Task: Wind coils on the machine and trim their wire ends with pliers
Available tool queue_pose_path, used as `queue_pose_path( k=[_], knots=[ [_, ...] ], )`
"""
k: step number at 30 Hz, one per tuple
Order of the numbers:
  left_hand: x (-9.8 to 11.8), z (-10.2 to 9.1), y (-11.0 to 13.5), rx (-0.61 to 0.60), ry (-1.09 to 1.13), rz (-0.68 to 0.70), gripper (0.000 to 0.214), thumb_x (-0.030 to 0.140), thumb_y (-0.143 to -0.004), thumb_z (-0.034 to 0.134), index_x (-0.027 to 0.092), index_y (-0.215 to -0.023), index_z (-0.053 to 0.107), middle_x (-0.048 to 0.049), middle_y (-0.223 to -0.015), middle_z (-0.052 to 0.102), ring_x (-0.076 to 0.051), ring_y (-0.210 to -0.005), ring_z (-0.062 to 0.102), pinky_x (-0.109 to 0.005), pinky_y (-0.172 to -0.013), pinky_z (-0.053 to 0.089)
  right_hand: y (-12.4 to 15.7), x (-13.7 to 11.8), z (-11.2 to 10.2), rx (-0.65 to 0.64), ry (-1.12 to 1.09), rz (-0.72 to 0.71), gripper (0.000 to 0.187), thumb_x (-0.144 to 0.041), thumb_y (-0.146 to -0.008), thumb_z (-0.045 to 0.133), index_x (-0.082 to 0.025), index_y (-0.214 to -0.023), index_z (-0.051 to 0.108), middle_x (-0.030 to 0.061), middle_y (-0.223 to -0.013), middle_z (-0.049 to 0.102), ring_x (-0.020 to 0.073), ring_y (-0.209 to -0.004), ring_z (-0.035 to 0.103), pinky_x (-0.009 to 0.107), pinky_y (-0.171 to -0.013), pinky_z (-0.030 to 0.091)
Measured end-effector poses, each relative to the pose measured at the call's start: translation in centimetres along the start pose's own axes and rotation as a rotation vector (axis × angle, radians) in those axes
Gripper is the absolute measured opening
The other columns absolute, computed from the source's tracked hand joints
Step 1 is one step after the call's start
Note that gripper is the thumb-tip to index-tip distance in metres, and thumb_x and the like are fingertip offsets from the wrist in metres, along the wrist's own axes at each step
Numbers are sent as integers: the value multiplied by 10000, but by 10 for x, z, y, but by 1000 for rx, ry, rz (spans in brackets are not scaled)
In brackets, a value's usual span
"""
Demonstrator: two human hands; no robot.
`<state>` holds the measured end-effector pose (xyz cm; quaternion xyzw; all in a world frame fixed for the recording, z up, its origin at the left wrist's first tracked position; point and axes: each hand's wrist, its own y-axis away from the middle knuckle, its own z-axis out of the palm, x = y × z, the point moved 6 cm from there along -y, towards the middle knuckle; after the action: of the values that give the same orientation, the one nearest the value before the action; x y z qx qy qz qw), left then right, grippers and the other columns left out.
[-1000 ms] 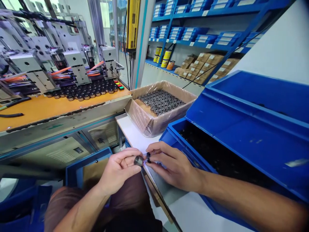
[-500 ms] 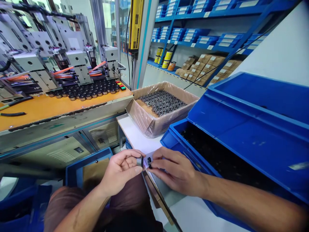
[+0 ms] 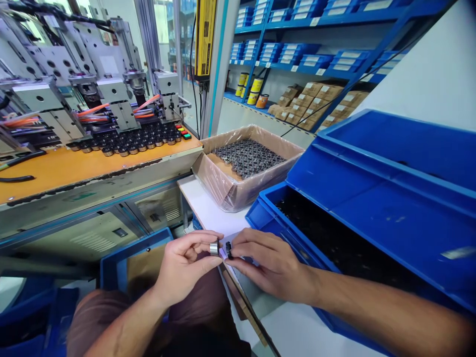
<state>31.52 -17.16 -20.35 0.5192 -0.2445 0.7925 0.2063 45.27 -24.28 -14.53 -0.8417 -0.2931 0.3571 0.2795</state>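
In my left hand (image 3: 188, 265) a short silvery metal cylinder (image 3: 213, 248) is pinched between thumb and fingers, lying on its side. My right hand (image 3: 266, 260) grips a small black part (image 3: 228, 249), probably plastic, at its fingertips. The two pieces face each other across a narrow gap, apart. Both hands are above my lap, by the near edge of a white table (image 3: 197, 196). The inside of the cylinder is hard to see from here.
A plastic-lined carton (image 3: 241, 193) holds rows of dark round parts. Right of it, a blue bin (image 3: 266, 210) contains black pieces, with another blue bin (image 3: 394, 198) stacked above. At left, more round parts (image 3: 137, 141) stand on an orange machine bench (image 3: 70, 171).
The metal cylinder has turned slightly in my left hand, showing more of its shiny side. The black part has also turned, more edge-on. The view has shifted slightly.
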Motion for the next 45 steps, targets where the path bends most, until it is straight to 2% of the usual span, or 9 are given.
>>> queue_pose_path(
  k=[6, 10, 15, 20, 25, 28, 33, 39, 45],
  knots=[
    [-2, 10, -3, -46, 96, -67, 285, 62, -730, 790, 220, -967, 774, -69, -1121, 757, -139, -922, 725, -214, -837, 582, -1, 2, -1, 16, -13, 32, 26, -136, -914, 628, -148, -937, 623, 61, -804, 655, 143, -754, 620, 249, -671, 544],
    [-5, 15, -5, -66, 149, -97, 348, 42, -705, 808, 238, -989, 770, -42, -1050, 783, -118, -911, 733, -180, -843, 576, -2, 1, -2, 16, 7, 35, 44, -124, -919, 603, -155, -944, 621, 66, -818, 664, 152, -776, 642, 253, -687, 555],
    [-3, 16, -5, -53, 108, -69, 420, 11, -676, 818, 262, -1009, 765, -9, -1007, 793, -109, -886, 741, -174, -860, 576, -2, -4, 0, -12, 13, -4, 126, -88, -930, 548, -158, -1008, 617, 76, -889, 668, 147, -828, 650, 250, -725, 566],
    [10, 14, -2, -51, -16, 22, 439, -15, -661, 811, 255, -1005, 768, -4, -1013, 788, -118, -878, 743, -167, -841, 583, -2, -5, -6, 45, 70, -6, 167, -101, -896, 619, -144, -1052, 577, 68, -877, 656, 156, -811, 639, 254, -671, 543],
    [18, 14, 1, -28, -92, 68, 433, -31, -632, 819, 242, -966, 779, -7, -1006, 784, -122, -837, 749, -172, -822, 593, -2, -8, -8, 29, 118, -54, 229, -123, -916, 605, -124, -1144, 589, 96, -946, 620, 163, -857, 624, 259, -686, 557],
    [17, 16, 2, -50, -45, 42, 430, -26, -632, 821, 241, -966, 779, -22, -1022, 786, -142, -859, 753, -201, -839, 600, -1, -12, -9, 44, 153, -92, 198, -118, -914, 611, -108, -1112, 605, 105, -951, 618, 163, -869, 627, 254, -690, 560],
    [11, 17, 2, -72, 50, -49, 452, -28, -628, 823, 252, -979, 779, -3, -881, 805, -126, -803, 758, -170, -791, 603, 0, -19, -10, 49, 238, -183, 211, -82, -921, 582, -99, -1131, 595, 112, -977, 638, 163, -977, 638, 252, -772, 576],
    [10, 18, 1, -82, 75, -63, 443, -16, -626, 831, 251, -976, 783, -11, -900, 806, -137, -812, 762, -176, -792, 605, 0, -21, -11, 63, 263, -230, 206, -82, -922, 574, -105, -1125, 596, 103, -959, 640, 161, -940, 644, 250, -742, 585],
    [10, 17, 1, -74, 55, -87, 425, -6, -616, 841, 234, -963, 785, -23, -886, 807, -154, -813, 766, -190, -780, 615, 5, -18, -8, 38, 231, -264, 246, -53, -893, 584, -73, -1139, 592, 128, -1002, 630, 196, -974, 632, 303, -761, 592]
  ],
)
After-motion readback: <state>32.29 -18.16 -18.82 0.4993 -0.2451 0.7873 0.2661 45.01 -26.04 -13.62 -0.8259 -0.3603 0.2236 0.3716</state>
